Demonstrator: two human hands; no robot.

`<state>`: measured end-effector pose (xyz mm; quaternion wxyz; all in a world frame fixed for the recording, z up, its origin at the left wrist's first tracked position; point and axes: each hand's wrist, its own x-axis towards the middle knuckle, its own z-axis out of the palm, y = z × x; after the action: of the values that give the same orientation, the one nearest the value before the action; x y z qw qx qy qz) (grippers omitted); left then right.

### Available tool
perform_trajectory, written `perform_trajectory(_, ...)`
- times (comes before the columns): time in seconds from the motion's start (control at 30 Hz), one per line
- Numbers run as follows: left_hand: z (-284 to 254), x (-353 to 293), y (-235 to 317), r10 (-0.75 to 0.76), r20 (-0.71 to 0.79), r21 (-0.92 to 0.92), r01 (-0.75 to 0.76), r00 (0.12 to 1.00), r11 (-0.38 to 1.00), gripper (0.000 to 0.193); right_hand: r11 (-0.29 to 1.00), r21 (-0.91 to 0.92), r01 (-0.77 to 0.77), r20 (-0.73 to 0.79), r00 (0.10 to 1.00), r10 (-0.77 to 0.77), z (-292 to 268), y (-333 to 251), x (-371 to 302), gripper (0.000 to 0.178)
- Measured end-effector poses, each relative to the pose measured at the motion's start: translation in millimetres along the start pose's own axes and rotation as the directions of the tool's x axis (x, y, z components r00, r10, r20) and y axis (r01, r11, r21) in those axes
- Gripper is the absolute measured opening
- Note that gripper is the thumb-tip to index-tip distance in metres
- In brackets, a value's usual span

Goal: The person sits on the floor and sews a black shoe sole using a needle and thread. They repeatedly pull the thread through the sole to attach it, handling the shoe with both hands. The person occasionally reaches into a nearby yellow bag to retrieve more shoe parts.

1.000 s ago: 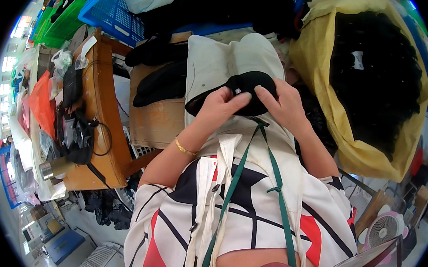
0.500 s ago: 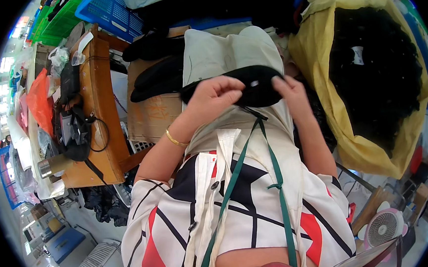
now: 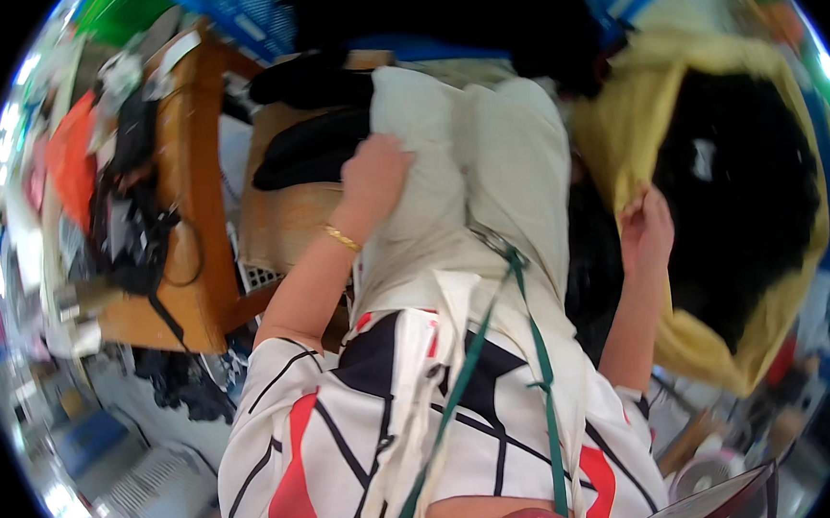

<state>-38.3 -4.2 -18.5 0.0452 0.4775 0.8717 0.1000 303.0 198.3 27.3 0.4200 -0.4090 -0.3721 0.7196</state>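
My left hand (image 3: 377,177), a gold bangle on its wrist, is beside the near end of a black oval fabric piece (image 3: 306,151). Its fingers look curled, but blur and the back of the hand hide whether they grip anything. Another black oval piece (image 3: 311,81) lies just beyond. Out to the right, my right hand (image 3: 646,231) is at the edge of a yellow sack (image 3: 609,149) with its fingers pressed together. Anything between those fingertips is too small to make out. The off-white apron (image 3: 467,178) over my lap lies between both hands.
Black material (image 3: 733,198) fills the sack. A cardboard box (image 3: 282,220) is under the black pieces, next to a cluttered wooden table (image 3: 193,178). Blue crates (image 3: 254,20) with black stuff stand ahead. A fan (image 3: 704,475) is at the lower right.
The black oval piece that both hands held over my lap is gone from there. My left hand moved left toward the black pieces; my right hand moved right and nearer to the sack.
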Motion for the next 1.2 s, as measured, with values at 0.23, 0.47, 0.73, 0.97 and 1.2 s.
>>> perform_trajectory(0.23, -17, 8, -32, -0.105, -0.092, -0.099, 0.095, 0.990, 0.990, 0.022, 0.969, -0.206, -0.139, 0.322, 0.925, 0.201, 77, 53, -4, 0.019)
perform_trajectory(0.47, -11, 10, -50, -0.165, -0.137, -0.530, 0.069, 0.977, 0.845, 0.025, 0.895, -0.393, -0.210, 0.356, 0.863, 0.359, 138, 59, 10, 0.007)
perform_trajectory(0.73, 4, 127, -120, 0.064, -0.302, -0.198, -0.128, 0.951, 0.972, 0.023, 0.851, -0.442, -0.282, 0.234, 0.880, 0.414, 150, 77, 18, 0.008)
perform_trajectory(0.97, 49, 189, -183, 0.177, -0.004, 0.079, -0.176, 0.984, 0.981, 0.037, 0.822, -0.446, -0.353, 0.135, 0.882, 0.451, 150, 85, 18, 0.009)
perform_trajectory(1.2, 26, 183, -220, 0.092, 0.174, 0.263, -0.136, 0.980, 0.955, 0.008, 0.834, -0.380, -0.401, 0.071, 0.886, 0.458, 149, 91, 21, 0.011)
